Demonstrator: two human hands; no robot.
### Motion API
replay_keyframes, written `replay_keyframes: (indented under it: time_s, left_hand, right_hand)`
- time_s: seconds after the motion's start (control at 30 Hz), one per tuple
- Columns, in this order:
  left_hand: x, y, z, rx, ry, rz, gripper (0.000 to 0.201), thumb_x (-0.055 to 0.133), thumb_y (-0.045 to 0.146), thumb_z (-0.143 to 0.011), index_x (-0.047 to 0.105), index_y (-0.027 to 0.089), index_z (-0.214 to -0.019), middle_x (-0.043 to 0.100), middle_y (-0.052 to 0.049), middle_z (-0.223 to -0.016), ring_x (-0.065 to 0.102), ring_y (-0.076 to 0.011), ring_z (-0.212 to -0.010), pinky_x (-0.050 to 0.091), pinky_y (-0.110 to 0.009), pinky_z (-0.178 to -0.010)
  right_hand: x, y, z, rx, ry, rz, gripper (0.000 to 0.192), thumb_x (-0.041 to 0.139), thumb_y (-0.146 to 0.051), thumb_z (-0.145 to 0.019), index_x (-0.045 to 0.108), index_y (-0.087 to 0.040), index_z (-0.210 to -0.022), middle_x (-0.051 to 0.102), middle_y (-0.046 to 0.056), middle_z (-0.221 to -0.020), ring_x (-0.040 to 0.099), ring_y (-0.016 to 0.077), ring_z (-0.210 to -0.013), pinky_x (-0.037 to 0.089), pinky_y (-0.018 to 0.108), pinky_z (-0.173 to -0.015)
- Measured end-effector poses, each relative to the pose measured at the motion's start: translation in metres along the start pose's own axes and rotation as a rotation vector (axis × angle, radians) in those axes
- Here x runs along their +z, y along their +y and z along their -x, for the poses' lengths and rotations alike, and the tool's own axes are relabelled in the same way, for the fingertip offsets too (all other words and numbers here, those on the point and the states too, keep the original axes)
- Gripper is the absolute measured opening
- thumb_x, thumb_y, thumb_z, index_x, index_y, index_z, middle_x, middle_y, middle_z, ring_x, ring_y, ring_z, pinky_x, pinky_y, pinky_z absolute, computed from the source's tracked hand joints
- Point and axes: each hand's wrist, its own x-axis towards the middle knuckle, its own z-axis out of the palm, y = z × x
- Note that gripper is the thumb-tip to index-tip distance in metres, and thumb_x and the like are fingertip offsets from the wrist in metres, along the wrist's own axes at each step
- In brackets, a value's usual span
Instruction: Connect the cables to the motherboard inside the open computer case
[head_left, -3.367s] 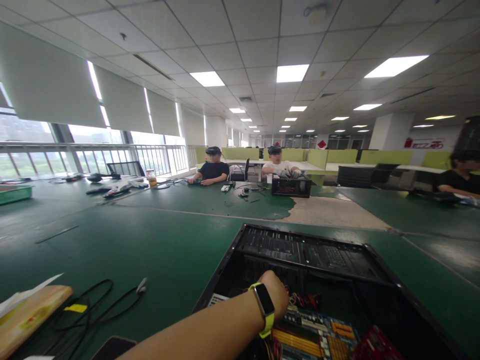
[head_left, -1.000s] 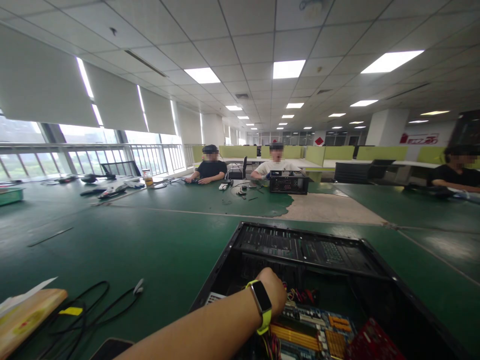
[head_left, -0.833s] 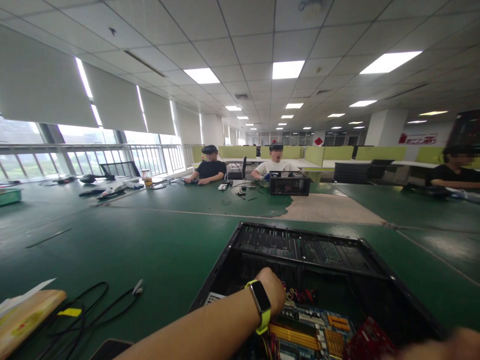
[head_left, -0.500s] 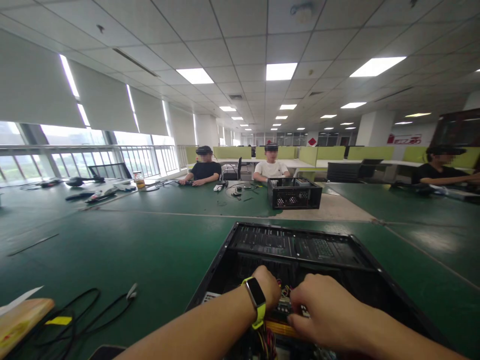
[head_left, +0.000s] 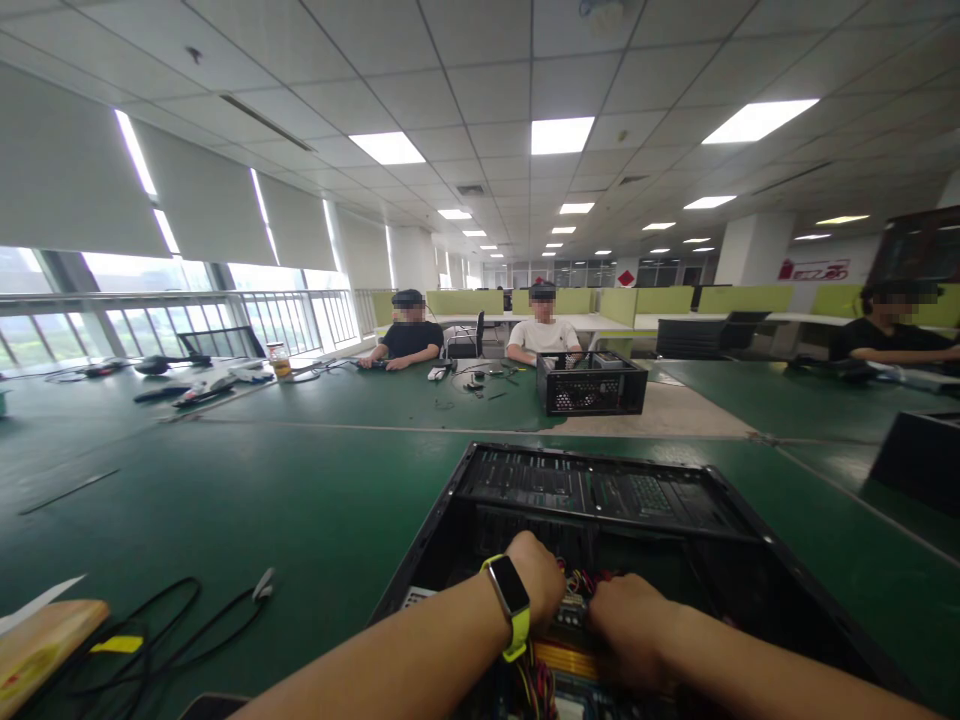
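Observation:
A black computer case (head_left: pixel 439 520) lies open in front of me, and both my hands reach into it. My left hand (head_left: pixel 536 572), with a yellow-green banded watch (head_left: pixel 511 590) on the wrist, is closed beside thin coloured wires (head_left: pixel 577 580); its fingertips are hidden. On the other side of those wires, my right hand (head_left: pixel 630 612) is curled downward, its fingers mostly out of sight. What either hand grips cannot be made out. Below and between the hands sit a yellow-orange strip (head_left: pixel 562 658) and a bundle of red, yellow and black cables (head_left: pixel 536 685).
Black cords (head_left: pixel 176 640) and a tan object (head_left: pixel 56 645) lie at the left front of the green table (head_left: pixel 247 510). Another open case (head_left: pixel 592 385) stands across the table, near two seated people. A third person sits at far right, and a dark box (head_left: pixel 919 465) is nearer.
My right hand has turned and moved lower into the case, uncovering more wires. My left hand stays about where it was. The view has turned slightly right, showing the dark box.

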Motion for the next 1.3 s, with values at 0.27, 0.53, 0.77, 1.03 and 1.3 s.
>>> replay_keyframes:
  time_s: [0.27,0.53,0.77,1.03,1.3]
  left_hand:
    - [0.001,0.001,0.0,0.016,0.027,0.046,0.042,0.07,0.025,-0.06,0.063,0.012,-0.098,0.066,-0.014,-0.098,0.06,-0.0277,-0.09,0.046,-0.04,-0.077]
    - [-0.007,0.004,0.009,0.018,-0.031,0.01,0.046,0.068,0.021,-0.059,0.061,0.011,-0.103,0.064,-0.013,-0.106,0.058,-0.0271,-0.095,0.046,-0.04,-0.08]
    - [-0.003,0.002,0.005,0.024,-0.008,0.009,0.04,0.068,0.023,-0.061,0.062,0.011,-0.099,0.065,-0.012,-0.102,0.059,-0.0258,-0.093,0.046,-0.04,-0.08]
    - [-0.001,0.004,0.002,0.018,-0.006,0.001,0.04,0.067,0.03,-0.065,0.062,0.012,-0.1,0.066,-0.012,-0.101,0.059,-0.0264,-0.091,0.047,-0.04,-0.077]
    - [-0.002,0.005,0.003,0.011,-0.028,0.004,0.048,0.068,0.025,-0.06,0.06,0.012,-0.107,0.064,-0.012,-0.106,0.059,-0.0268,-0.093,0.047,-0.04,-0.077]
  right_hand:
    - [-0.006,0.001,0.0,0.011,-0.01,-0.02,0.031,0.058,-0.028,-0.062,0.068,-0.011,-0.085,0.068,0.016,-0.086,0.063,0.0309,-0.082,0.05,0.038,-0.072]
    - [0.004,0.0,-0.003,0.034,0.055,-0.074,0.035,0.061,-0.03,-0.058,0.068,-0.01,-0.086,0.067,0.017,-0.086,0.063,0.0329,-0.081,0.051,0.041,-0.072]
    - [0.008,-0.001,-0.007,0.061,0.034,-0.076,0.037,0.062,-0.028,-0.055,0.069,-0.008,-0.086,0.067,0.019,-0.085,0.063,0.0345,-0.08,0.051,0.043,-0.072]
    - [0.004,-0.003,-0.004,0.063,0.03,-0.072,0.037,0.06,-0.03,-0.057,0.069,-0.009,-0.086,0.067,0.019,-0.086,0.063,0.0346,-0.082,0.051,0.043,-0.073]
    - [0.001,-0.005,-0.003,0.07,0.016,-0.077,0.038,0.06,-0.031,-0.059,0.069,-0.01,-0.089,0.067,0.018,-0.089,0.062,0.0336,-0.084,0.05,0.043,-0.075]
